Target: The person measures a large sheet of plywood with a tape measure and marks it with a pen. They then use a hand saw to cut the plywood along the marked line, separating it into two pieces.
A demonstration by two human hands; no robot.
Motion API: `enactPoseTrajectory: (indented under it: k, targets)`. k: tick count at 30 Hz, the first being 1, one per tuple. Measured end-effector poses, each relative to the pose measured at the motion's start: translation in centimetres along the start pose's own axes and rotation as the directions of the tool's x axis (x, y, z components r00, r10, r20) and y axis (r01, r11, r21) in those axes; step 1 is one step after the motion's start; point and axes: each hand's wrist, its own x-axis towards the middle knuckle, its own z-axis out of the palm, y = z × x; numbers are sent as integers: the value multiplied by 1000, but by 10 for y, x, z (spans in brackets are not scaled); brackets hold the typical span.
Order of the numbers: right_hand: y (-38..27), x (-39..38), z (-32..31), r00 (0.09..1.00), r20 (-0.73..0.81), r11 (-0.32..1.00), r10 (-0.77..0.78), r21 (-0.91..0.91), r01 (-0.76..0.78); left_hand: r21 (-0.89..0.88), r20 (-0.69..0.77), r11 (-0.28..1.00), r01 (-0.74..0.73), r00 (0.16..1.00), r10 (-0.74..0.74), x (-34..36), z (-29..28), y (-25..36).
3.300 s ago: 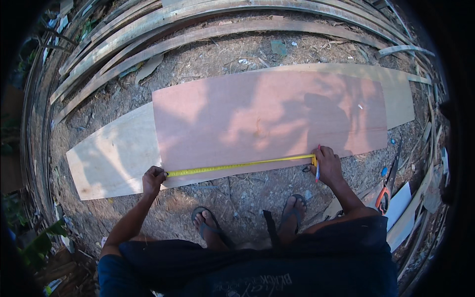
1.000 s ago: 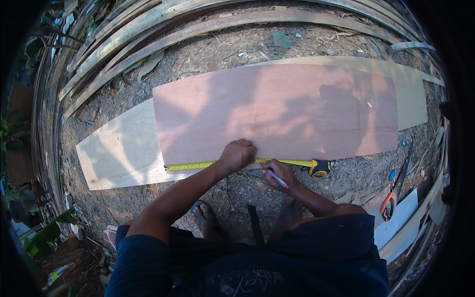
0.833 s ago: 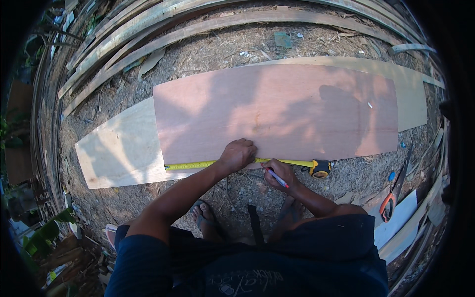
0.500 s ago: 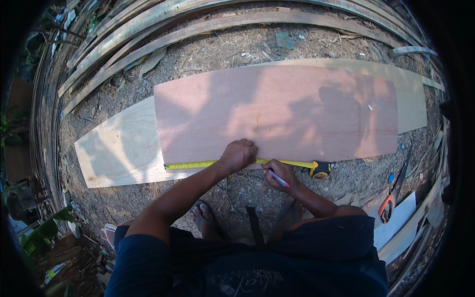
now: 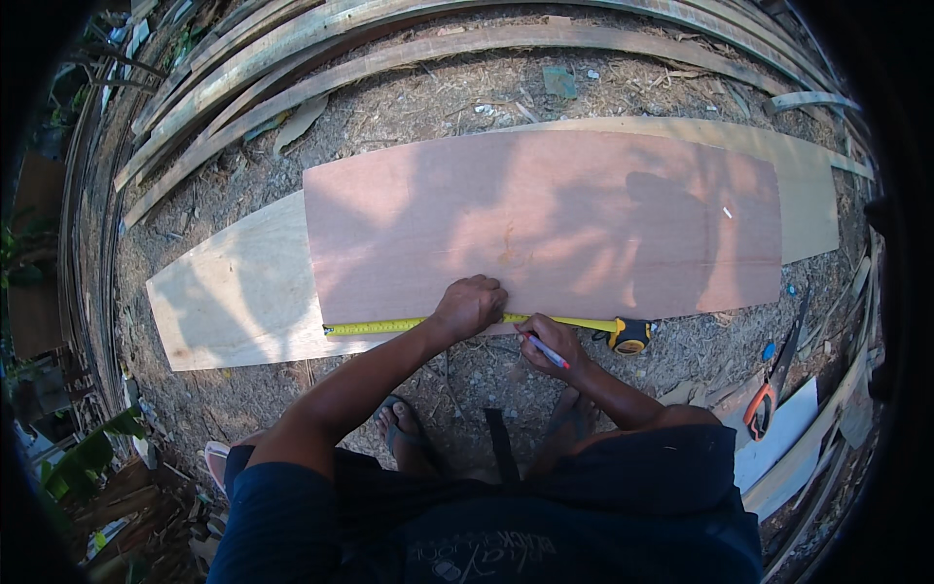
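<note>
A reddish plywood sheet lies on top of a longer, paler plywood sheet. Along its near edge runs the yellow blade of a tape measure, whose yellow-and-black case rests just past the edge on the right. My left hand, fingers curled, presses the blade down against the sheet near its middle. Close beside it, my right hand grips a pen with a white and red barrel. The pen's tip end points at the near edge, next to the blade; whether it touches the wood cannot be made out.
Long wooden planks lie across the far side. At the right, a handsaw with an orange and black handle rests near a white board. A small white piece sits on the reddish sheet. My sandalled feet stand close to the near edge.
Both hands, the pen and the tape measure hold practically the same place. Shadows on the right part of the reddish sheet have shifted.
</note>
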Motion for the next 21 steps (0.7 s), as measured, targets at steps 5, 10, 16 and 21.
enactPoseTrajectory:
  k: [5, 10, 16, 21]
  targets:
    - [0, 1, 2, 1000, -6, 999, 14, 30, -14, 6, -9, 1000, -2, 1000, 2, 0, 2, -1]
    - [-1, -2, -7, 999, -28, 1000, 29, 7, -29, 10, 3, 1000, 6, 1000, -6, 1, 2, 0]
    - [-6, -40, -66, 973, -210, 835, 92, -516, -190, -13, 3, 1000, 8, 1000, -8, 1, 1, 0]
    - [-7, -75, -88, 904, -260, 505, 339, -761, -408, -10, 51, 1000, 26, 998, -25, 0, -6, 7]
